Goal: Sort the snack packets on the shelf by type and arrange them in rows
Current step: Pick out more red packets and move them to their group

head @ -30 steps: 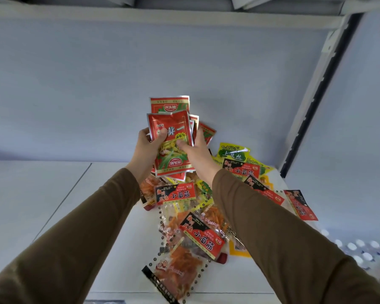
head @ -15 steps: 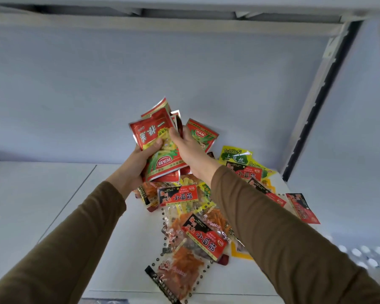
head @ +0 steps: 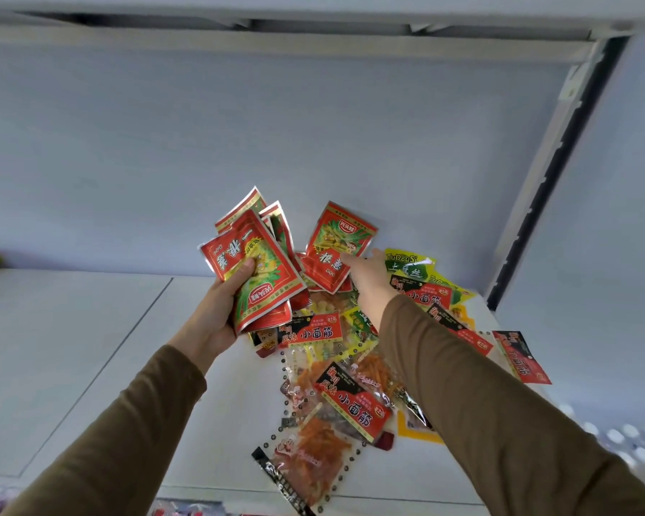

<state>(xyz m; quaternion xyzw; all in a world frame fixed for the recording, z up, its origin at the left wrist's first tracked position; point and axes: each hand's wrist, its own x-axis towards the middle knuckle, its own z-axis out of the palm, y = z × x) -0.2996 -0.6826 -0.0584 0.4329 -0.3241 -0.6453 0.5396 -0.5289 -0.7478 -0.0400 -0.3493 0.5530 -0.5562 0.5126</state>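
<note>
Fingers (head: 247,268) grip a red packet stack (head: 256,270); right hand (head: 369,277) touches another.

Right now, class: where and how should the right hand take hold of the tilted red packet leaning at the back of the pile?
Probably by its lower right edge, coming from the right, where the right hand already reaches. The red packet leans tilted on the pile, so that edge stands free for a thumb-and-finger pinch. The left hand is busy holding the matching stack.
</note>
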